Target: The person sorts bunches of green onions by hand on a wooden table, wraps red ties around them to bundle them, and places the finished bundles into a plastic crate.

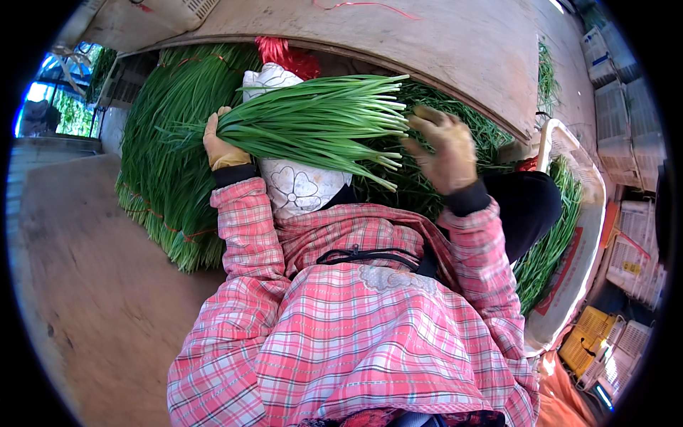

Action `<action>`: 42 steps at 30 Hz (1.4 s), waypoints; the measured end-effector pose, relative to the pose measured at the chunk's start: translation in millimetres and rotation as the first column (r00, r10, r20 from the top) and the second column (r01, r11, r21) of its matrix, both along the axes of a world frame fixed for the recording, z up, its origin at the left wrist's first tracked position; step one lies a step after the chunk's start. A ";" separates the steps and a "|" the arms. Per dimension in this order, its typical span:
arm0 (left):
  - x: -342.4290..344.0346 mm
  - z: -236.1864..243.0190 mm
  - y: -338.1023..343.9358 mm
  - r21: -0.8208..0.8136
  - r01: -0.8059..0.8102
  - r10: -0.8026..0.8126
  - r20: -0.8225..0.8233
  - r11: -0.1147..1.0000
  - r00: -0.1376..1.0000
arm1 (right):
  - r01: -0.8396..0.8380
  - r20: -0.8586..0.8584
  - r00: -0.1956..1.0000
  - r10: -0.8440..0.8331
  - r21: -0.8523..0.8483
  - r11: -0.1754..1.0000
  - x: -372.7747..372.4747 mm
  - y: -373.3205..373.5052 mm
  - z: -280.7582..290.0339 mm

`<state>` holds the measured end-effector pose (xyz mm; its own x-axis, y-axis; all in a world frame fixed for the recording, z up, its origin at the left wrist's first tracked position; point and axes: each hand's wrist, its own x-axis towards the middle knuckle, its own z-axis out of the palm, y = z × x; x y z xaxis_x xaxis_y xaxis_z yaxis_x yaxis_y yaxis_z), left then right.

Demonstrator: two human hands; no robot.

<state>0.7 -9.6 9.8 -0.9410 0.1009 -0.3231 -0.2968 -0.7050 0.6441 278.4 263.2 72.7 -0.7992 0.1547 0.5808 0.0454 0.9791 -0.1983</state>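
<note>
A loose bunch of garlic chives (313,117) lies across my lap, its pale cut ends fanned to the right. My left hand (222,142), in a tan glove, is closed around the leafy end. Just right of the pale ends is my right hand (448,151), gloved as well and slightly blurred, fingers apart with nothing in them. Under the bunch shows a white cloth with a flower outline (295,186) over my leg. To the left is a large heap of tied chives (178,135) with thin red bands.
A wooden board (427,35) spans the far side, with a bundle of red ties (284,57) at its near edge. Loose chives (462,107) lie beneath it. A white crate (594,206) of chives stands to the right, near a yellow crate (589,338) and white baskets (637,252).
</note>
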 end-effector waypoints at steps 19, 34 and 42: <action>-15.5 -23.3 -17.2 0.142 0.487 -0.398 -0.406 0.862 0.823 | 0.109 0.205 0.966 0.157 -0.875 0.472 29.5 29.5 -37.0; -4.1 -16.4 -5.7 0.174 0.293 -0.221 -0.344 0.940 0.913 | -0.048 -0.070 0.996 0.061 -0.951 -0.305 -15.6 -25.9 -51.7; -27.7 -52.2 -25.6 0.210 0.516 -0.352 -0.521 0.830 0.778 | 0.616 0.613 0.681 -0.401 -0.183 0.766 55.3 61.2 -51.0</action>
<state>-26.9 -35.2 -42.3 -0.7955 0.5546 0.2440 -0.3639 -0.7593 0.5395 333.7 324.4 21.6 -0.6789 0.7307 -0.0716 0.7126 0.6322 -0.3042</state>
